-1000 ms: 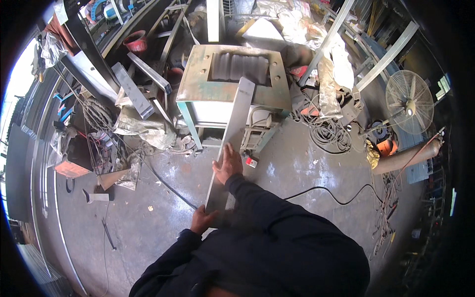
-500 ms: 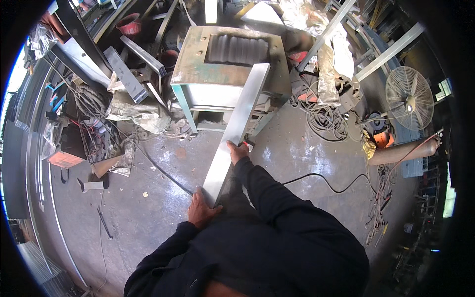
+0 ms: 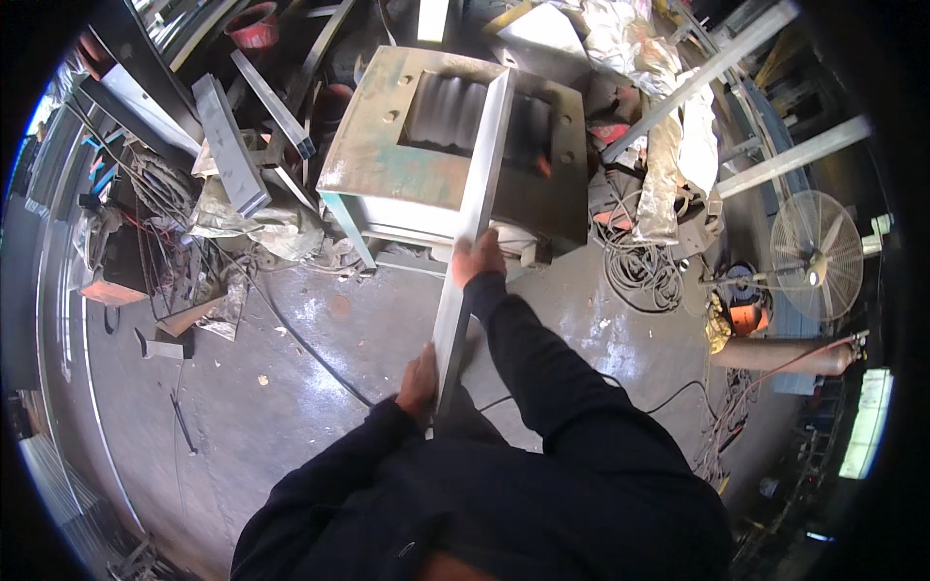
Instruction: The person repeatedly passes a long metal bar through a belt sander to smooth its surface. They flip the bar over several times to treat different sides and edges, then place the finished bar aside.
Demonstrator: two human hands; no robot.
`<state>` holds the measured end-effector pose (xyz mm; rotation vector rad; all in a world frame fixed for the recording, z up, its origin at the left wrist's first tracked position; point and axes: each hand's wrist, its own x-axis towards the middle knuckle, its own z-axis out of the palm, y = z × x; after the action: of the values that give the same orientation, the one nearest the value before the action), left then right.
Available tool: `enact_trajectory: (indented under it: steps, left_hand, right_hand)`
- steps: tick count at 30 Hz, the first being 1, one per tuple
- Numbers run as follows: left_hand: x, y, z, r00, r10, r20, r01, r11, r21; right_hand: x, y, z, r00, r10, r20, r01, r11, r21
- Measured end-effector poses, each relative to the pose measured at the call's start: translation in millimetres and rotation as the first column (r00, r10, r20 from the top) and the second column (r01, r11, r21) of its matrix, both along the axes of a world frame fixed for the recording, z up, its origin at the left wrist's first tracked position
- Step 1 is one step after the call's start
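In the head view, two bare hands are gripping one long, silvery rectangular metal bar [image 3: 477,184] by its sides: the left hand [image 3: 418,382] is holding it at the lower centre, the right hand [image 3: 480,257] near the centre of the frame. The bar is extending to the upper centre, its far end reaching over one tan-and-green metal bench [image 3: 373,150]. Two grey rectangular metal tubes [image 3: 231,145] are lying at upper left; one round wire-caged fan [image 3: 817,257] is standing at right, above one brown metal cylinder [image 3: 787,355]
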<state>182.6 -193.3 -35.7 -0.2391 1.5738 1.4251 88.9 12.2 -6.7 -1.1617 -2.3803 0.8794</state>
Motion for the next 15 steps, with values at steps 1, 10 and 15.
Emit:
enact_trajectory:
  steps: [1, 10, 15]
  left_hand:
    - [-15.0, 20.6, 9.1, 0.999, 0.005, -0.032, -0.003, 0.998, 0.055]
    - [-104.9, 141.8, 8.4, 0.990, 0.106, -0.098, -0.096, 0.990, 0.103]
    - [-108.3, 149.9, -10.7, 0.997, 0.058, -0.045, -0.053, 0.993, 0.108]
  right_hand:
    - [-18.4, 17.8, 4.9, 1.000, 0.001, 0.022, -0.002, 0.999, 0.042]
    - [-119.9, 123.2, 50.9, 0.980, -0.091, 0.179, 0.077, 0.993, 0.084]
    - [-126.8, 132.1, 50.1, 0.983, -0.056, 0.176, 0.041, 0.995, 0.090]
